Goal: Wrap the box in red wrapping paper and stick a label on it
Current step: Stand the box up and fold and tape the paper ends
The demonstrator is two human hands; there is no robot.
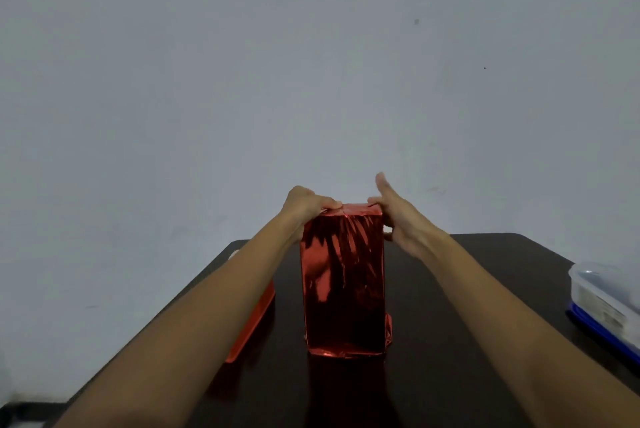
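Shiny red foil-wrapped box (343,275) upright between left hand (304,208), pinching its top edge, and flat-fingered right hand (398,220); dark tabletop (457,323) open beyond.

Forearm (194,306) partly hides red sheet (254,322); edge crops container (602,292).

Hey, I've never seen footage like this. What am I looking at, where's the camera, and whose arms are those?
No machine here: it is one picture from a camera worn on a person's head, looking forward and down, so both bare arms are the wearer's own. A tall box wrapped in shiny red paper stands upright on a dark table. The left hand grips the paper at the box's top edge; the right hand, fingers straight, presses its upper right side. Spare red paper lies under the left forearm, and a clear plastic container sits at the table's right edge. No label is visible.
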